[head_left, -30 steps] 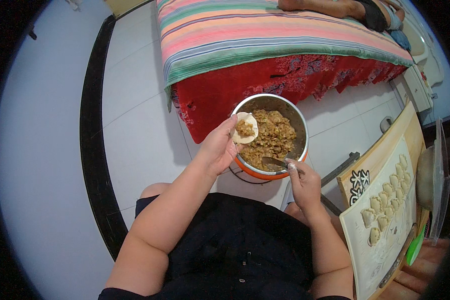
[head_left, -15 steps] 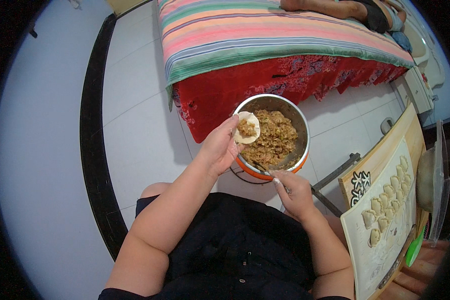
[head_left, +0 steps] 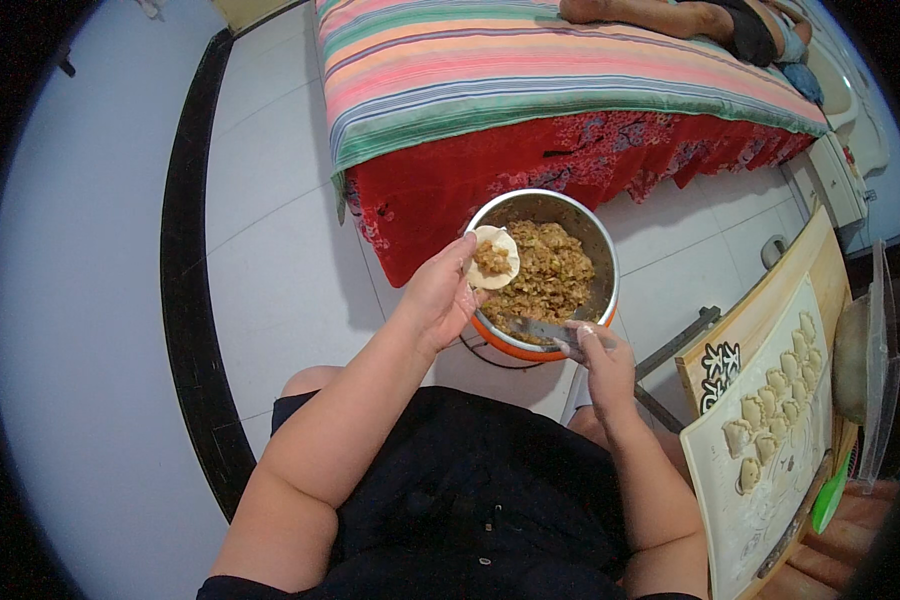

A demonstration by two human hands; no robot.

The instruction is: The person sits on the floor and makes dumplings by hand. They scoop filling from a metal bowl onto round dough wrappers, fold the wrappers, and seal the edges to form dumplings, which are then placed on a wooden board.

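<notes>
Over the left rim of a steel bowl point(head_left: 603, 255), my left hand point(head_left: 437, 300) holds a round dumpling wrapper point(head_left: 507, 273) with a lump of filling on it. The wrapper lies unfolded, held by its edge between thumb and fingers. Brown minced filling point(head_left: 550, 262) heaps up inside the bowl. At the bowl's near right rim, my right hand point(head_left: 606, 365) is closed on a flat metal utensil point(head_left: 542, 328). Its tip reaches the near side of the filling, and its far end is partly hidden there. White flour marks both hands.
Right of me, a white board point(head_left: 712, 470) bears several folded dumplings point(head_left: 770, 400) and loose flour. A wooden board point(head_left: 832, 262) lies beneath it, with a green-handled tool point(head_left: 828, 500) alongside. Ahead stands a bed point(head_left: 450, 95) with a striped cover, where a person point(head_left: 705, 20) lies.
My right hand has shifted slightly right and turned, bringing the metal utensil into clearer view over the near rim. My left hand and the filled wrapper have hardly moved.
</notes>
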